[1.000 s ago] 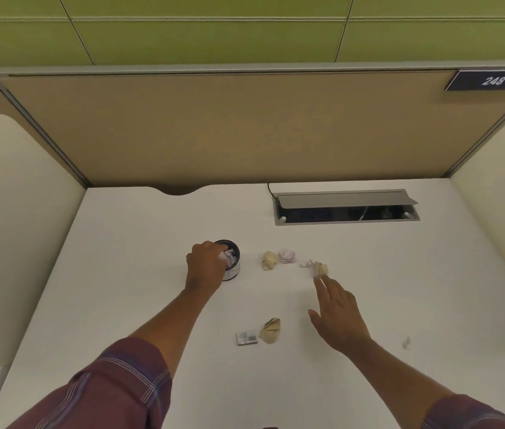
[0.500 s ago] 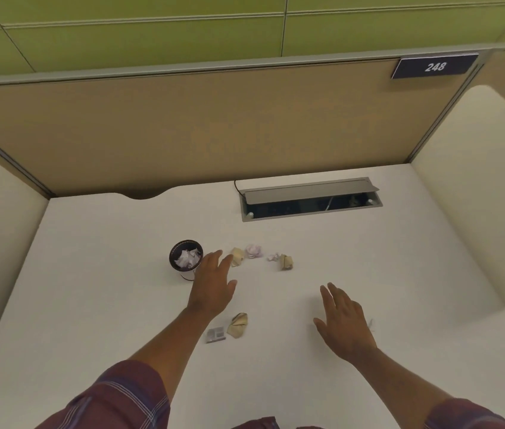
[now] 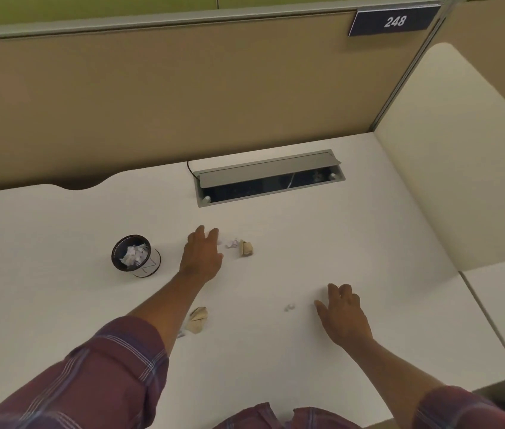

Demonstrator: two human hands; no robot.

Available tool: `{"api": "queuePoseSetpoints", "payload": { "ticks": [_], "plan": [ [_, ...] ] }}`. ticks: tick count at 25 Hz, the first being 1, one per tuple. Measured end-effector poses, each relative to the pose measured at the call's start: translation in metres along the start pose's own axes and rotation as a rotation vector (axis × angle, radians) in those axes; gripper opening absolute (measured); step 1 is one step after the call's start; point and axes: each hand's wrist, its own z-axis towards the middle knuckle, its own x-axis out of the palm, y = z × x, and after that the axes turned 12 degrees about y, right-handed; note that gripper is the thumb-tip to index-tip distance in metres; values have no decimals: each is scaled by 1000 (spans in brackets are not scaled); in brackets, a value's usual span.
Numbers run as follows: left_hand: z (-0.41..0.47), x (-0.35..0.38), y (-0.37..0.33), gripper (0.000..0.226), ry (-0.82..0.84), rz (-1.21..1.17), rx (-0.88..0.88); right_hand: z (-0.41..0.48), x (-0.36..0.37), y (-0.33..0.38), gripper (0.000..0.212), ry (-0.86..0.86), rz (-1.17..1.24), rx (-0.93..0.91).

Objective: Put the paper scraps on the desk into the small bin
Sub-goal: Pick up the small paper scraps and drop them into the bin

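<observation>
Crumpled tan scrap (image 3: 246, 248), round bin (image 3: 135, 256)

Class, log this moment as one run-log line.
left hand: open, over scraps near tan scrap | right hand: open, beside tiny white scrap | small bin: holds white scraps | folded tan scrap: on desk

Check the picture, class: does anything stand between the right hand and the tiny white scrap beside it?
Nothing visible does. Only bare desk lies between the right hand and the tiny white scrap just to its left.
</observation>
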Motion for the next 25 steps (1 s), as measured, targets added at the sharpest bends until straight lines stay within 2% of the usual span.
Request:
{"api": "queuePoseSetpoints", "payload": {
  "ticks": [3, 7, 12, 16, 20, 25],
  "plan": [
    [16, 2, -11, 56, 20, -3, -9, 4, 5, 10, 51, 62, 42, -12],
    [28, 9, -16, 56, 66, -88, -33, 10, 10, 49, 48, 145, 44, -161],
    [32, 18, -16, 53, 79, -78, -11, 18, 11, 91, 16, 205, -58, -303],
    [39, 20, -21, 45, 75, -13, -18, 19, 13, 96, 20, 195, -97, -343],
    [45, 21, -26, 20, 58, 174, 1, 25, 14, 90, 24, 172, -86, -377],
    [39, 28, -23, 24, 11, 151, 18, 31, 15, 84, 30, 190, 33, -335]
  ]
}}
